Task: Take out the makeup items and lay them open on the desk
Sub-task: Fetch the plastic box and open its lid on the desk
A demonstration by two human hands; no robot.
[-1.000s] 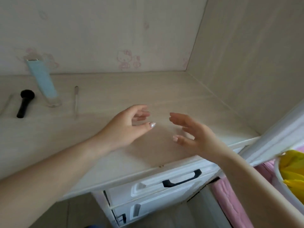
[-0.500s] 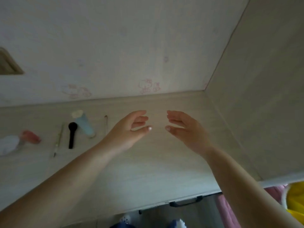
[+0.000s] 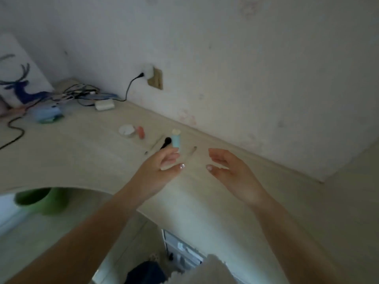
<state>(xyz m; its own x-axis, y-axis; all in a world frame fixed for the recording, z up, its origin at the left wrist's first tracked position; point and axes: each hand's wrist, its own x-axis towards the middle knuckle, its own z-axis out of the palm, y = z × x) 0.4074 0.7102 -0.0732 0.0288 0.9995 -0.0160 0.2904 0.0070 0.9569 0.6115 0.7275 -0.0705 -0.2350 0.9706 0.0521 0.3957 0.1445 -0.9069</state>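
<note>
Both hands hover empty above the pale wooden desk (image 3: 86,160), palms facing each other. My left hand (image 3: 162,169) has loosely bent fingers, and my right hand (image 3: 227,171) is relaxed too. Just beyond my left fingers stands a light blue tube (image 3: 176,140) with a black brush (image 3: 165,142) beside it. A thin stick (image 3: 153,145) lies left of the brush, and another thin tool (image 3: 191,151) lies between my hands. Farther left are a white round jar (image 3: 126,130) and a red lipstick-like item (image 3: 141,132).
Tangled cables (image 3: 78,94), a white charger (image 3: 104,104) and a blue pouch (image 3: 46,114) crowd the desk's far left, below a wall socket (image 3: 154,78). A deer-print cushion (image 3: 18,78) leans in the corner. A green stool (image 3: 42,199) stands under the desk's curved edge.
The view has swung left and tilted, so the cables, socket and cushion now show. Both hands stay raised, apart and empty, now nearer the blue tube.
</note>
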